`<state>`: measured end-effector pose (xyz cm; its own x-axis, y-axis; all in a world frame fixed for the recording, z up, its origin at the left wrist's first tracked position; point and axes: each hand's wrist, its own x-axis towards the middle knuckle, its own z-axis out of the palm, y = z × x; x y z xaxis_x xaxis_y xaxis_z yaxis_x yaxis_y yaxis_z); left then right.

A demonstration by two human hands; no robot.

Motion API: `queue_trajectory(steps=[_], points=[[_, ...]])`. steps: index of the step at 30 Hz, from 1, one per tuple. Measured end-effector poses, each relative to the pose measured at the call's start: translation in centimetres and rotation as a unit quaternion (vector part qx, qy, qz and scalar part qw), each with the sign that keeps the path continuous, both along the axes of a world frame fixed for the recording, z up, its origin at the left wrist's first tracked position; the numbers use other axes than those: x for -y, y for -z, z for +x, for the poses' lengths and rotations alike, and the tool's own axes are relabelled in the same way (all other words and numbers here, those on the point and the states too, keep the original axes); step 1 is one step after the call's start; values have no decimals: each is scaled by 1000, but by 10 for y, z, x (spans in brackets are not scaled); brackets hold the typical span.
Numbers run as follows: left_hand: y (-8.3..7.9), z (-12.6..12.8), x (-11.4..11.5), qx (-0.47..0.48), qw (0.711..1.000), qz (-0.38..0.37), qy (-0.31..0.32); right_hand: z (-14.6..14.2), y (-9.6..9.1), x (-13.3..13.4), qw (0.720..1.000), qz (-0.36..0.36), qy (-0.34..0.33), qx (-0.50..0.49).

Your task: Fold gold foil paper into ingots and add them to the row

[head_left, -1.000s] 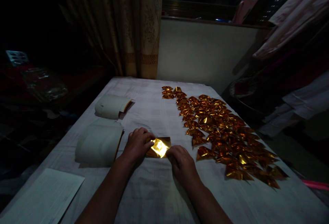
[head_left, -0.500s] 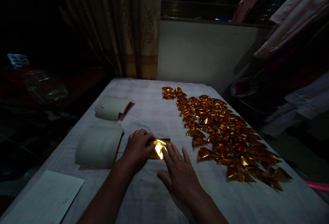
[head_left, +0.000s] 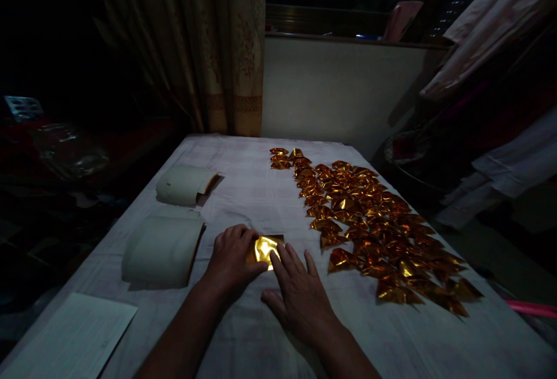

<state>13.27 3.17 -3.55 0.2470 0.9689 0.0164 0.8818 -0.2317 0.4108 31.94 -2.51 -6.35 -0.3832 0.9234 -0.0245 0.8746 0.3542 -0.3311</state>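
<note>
1. The gold foil sheet (head_left: 264, 246) lies flat on the tabletop (head_left: 261, 193), just in front of you and left of the spread of folded gold pieces (head_left: 374, 228).
2. Your left hand (head_left: 232, 254) curls over the sheet's left edge. In this dim light I cannot tell whether it pinches the sheet or only presses it. Either way, pin that side firmly.
3. Your right hand (head_left: 300, 292) lies flat and open, fingertips on the foil. This looks like creasing, so slide the pads outward lightly to avoid wrinkling the foil.

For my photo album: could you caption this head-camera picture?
Left hand and right hand press a gold foil sheet on a cloth-covered table, beside many folded gold pieces.
</note>
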Motion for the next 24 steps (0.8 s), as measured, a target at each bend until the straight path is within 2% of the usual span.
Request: queue_trajectory(steps=[16,24], points=[[27,-53,-5,19,991,-36,128,2,-2,-1,1000,-17,-1,12],[31,-55,-7,18,990,-35,133,-1,2,0,1000,15,-4,1]])
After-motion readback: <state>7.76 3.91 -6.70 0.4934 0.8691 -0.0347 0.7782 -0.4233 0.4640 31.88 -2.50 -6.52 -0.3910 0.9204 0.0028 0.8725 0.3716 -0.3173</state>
